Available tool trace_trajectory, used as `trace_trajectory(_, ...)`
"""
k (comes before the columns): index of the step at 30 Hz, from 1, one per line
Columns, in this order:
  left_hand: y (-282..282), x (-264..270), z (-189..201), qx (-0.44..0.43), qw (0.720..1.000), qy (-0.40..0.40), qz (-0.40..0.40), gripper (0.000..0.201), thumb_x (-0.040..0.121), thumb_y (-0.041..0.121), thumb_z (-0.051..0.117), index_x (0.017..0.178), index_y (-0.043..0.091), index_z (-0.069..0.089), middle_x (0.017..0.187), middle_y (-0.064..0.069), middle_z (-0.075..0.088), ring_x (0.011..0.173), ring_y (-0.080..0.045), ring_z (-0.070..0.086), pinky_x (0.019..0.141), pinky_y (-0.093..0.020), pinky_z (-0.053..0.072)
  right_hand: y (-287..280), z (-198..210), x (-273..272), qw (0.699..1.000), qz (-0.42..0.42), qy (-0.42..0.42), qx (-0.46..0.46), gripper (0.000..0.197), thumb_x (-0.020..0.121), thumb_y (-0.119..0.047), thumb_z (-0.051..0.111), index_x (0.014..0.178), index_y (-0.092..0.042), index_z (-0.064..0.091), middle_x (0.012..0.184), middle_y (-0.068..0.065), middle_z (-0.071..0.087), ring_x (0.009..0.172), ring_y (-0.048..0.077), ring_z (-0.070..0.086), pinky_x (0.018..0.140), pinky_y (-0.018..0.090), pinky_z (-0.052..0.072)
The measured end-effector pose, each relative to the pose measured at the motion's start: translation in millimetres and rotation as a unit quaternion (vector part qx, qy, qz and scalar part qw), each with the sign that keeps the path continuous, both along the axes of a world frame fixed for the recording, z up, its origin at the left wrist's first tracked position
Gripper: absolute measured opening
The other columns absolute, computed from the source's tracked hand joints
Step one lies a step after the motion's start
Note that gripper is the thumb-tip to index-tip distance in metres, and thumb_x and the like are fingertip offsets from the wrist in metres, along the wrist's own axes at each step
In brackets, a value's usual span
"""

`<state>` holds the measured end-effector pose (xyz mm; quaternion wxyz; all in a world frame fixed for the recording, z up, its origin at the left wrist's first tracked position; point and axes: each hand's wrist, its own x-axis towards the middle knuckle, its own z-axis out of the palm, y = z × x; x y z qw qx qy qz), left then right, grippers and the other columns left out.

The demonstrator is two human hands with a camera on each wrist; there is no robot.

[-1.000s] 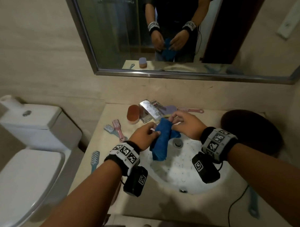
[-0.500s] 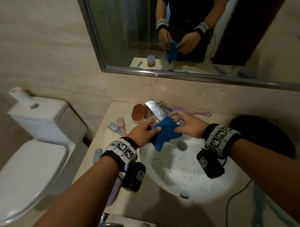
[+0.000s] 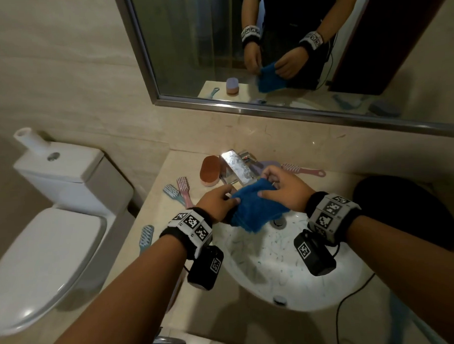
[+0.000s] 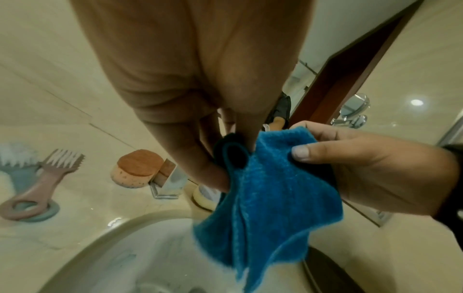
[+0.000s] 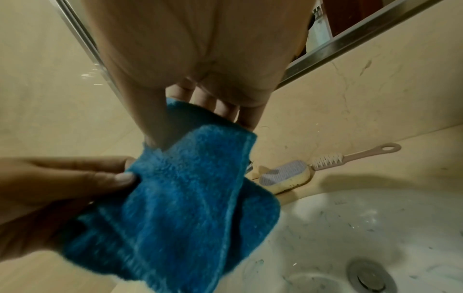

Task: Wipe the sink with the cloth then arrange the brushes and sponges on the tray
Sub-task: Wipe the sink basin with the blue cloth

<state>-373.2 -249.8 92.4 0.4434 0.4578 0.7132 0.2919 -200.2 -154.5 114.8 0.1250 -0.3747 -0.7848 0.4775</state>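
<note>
A blue cloth [image 3: 258,206] hangs spread between both hands above the back of the white sink [image 3: 275,268], just in front of the chrome tap [image 3: 237,169]. My left hand [image 3: 230,198] pinches the cloth's left edge [image 4: 270,198]. My right hand [image 3: 266,186] pinches its upper right corner [image 5: 180,208] with thumb over fingers. An orange sponge [image 3: 209,170] lies left of the tap. A purple-topped sponge [image 5: 285,177] and a pink brush [image 5: 350,155] lie behind the sink. A blue brush [image 3: 171,191] and a pink brush [image 3: 184,188] sit on the left counter.
Another blue brush [image 3: 146,237] lies near the counter's left edge. A dark round tray [image 3: 402,212] sits on the counter to the right of the sink. A toilet [image 3: 43,255] stands to the left. The mirror [image 3: 268,54] hangs above the counter. The drain [image 5: 371,277] sits open in the speckled basin.
The cloth hung as a narrow bundle; now the hands have pulled it out wider between them and raised it closer to the tap.
</note>
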Motion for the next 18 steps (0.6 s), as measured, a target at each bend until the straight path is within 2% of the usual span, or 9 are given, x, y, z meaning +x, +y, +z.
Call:
trace_trajectory(2, 7, 3, 0, 0.01, 0.998, -0.049, 0.032, 0.008, 0.097, 0.018, 0.048, 0.089, 0.016, 0.05, 0.081, -0.01, 0.06, 0.077, -0.028, 0.06, 0.071, -0.044, 0.059, -3, 1, -1, 0.999, 0.035, 0.002, -0.024, 0.031, 0.08, -0.002, 0.069, 0.086, -0.022, 0.047, 0.084, 0.001, 0.053, 0.062, -0.006, 0.05, 0.062, 0.009, 0.041)
trace_trajectory(3, 9, 3, 1, 0.014, 0.996, -0.07, 0.045, 0.01, 0.098, 0.017, 0.046, 0.089, 0.016, 0.05, 0.083, -0.012, 0.059, 0.075, -0.028, 0.061, 0.069, -0.045, 0.059, -5, 0, -2, 0.997, 0.057, 0.001, -0.048, 0.03, 0.079, 0.001, 0.069, 0.086, -0.021, 0.049, 0.083, -0.001, 0.053, 0.059, -0.008, 0.051, 0.061, 0.008, 0.042)
trace_trajectory(6, 15, 8, 4, 0.025, 0.984, -0.156, 0.088, 0.017, 0.1, 0.012, 0.038, 0.091, 0.017, 0.052, 0.093, -0.016, 0.057, 0.073, -0.026, 0.062, 0.059, -0.034, 0.058, -6, -4, 1, 0.992, 0.098, -0.032, -0.077, 0.028, 0.079, -0.001, 0.065, 0.09, -0.026, 0.061, 0.095, 0.001, 0.065, 0.078, 0.009, 0.062, 0.077, 0.025, 0.05)
trace_trajectory(7, 17, 9, 5, 0.03, 0.98, -0.175, 0.093, 0.019, 0.1, 0.011, 0.037, 0.092, 0.016, 0.053, 0.094, -0.016, 0.056, 0.076, -0.026, 0.061, 0.06, -0.033, 0.057, -6, -6, 3, 0.99, 0.106, -0.043, -0.078, 0.031, 0.08, 0.0, 0.061, 0.093, -0.028, 0.064, 0.1, 0.004, 0.067, 0.086, 0.013, 0.063, 0.081, 0.027, 0.05)
trace_trajectory(9, 18, 11, 6, 0.041, 0.978, -0.186, 0.087, 0.016, 0.099, 0.014, 0.041, 0.088, 0.015, 0.054, 0.089, -0.013, 0.056, 0.076, -0.023, 0.058, 0.06, -0.03, 0.054, -5, -9, 5, 0.989, 0.108, -0.047, -0.091, 0.036, 0.083, 0.005, 0.054, 0.099, -0.025, 0.066, 0.108, 0.005, 0.066, 0.097, 0.012, 0.062, 0.081, 0.019, 0.05)
trace_trajectory(12, 16, 12, 2, 0.061, 0.984, -0.156, 0.062, 0.009, 0.093, 0.007, 0.054, 0.09, 0.015, 0.051, 0.08, -0.007, 0.058, 0.069, -0.016, 0.058, 0.055, -0.02, 0.052, -3, -10, 8, 0.991, 0.078, -0.011, -0.11, 0.032, 0.084, 0.008, 0.055, 0.097, -0.02, 0.063, 0.099, 0.0, 0.066, 0.089, 0.007, 0.062, 0.076, 0.016, 0.049)
trace_trajectory(14, 15, 12, 1, 0.071, 0.987, -0.142, 0.037, 0.02, 0.091, -0.003, 0.05, 0.09, 0.017, 0.05, 0.079, -0.007, 0.058, 0.069, -0.016, 0.057, 0.054, -0.018, 0.049, 2, -13, 11, 0.996, 0.024, 0.004, -0.085, 0.031, 0.082, 0.003, 0.061, 0.102, -0.021, 0.058, 0.101, 0.0, 0.061, 0.087, 0.013, 0.059, 0.08, 0.026, 0.048)
trace_trajectory(16, 14, 13, 4, 0.072, 0.985, -0.155, 0.026, 0.026, 0.092, -0.005, 0.045, 0.088, 0.02, 0.05, 0.08, -0.007, 0.058, 0.069, -0.016, 0.056, 0.057, -0.02, 0.046, 8, -13, 12, 0.997, 0.035, -0.059, -0.04, 0.049, 0.081, -0.007, 0.067, 0.124, -0.022, 0.049, 0.119, -0.002, 0.051, 0.102, 0.016, 0.052, 0.089, 0.033, 0.046)
trace_trajectory(18, 15, 14, 8, 0.073, 0.983, -0.162, 0.036, 0.028, 0.091, -0.005, 0.043, 0.088, 0.022, 0.052, 0.079, -0.005, 0.057, 0.068, -0.015, 0.054, 0.055, -0.019, 0.045, 10, -15, 11, 0.987, 0.093, -0.131, -0.017, 0.051, 0.082, -0.012, 0.067, 0.131, -0.015, 0.05, 0.129, 0.001, 0.052, 0.113, 0.019, 0.051, 0.099, 0.036, 0.045)
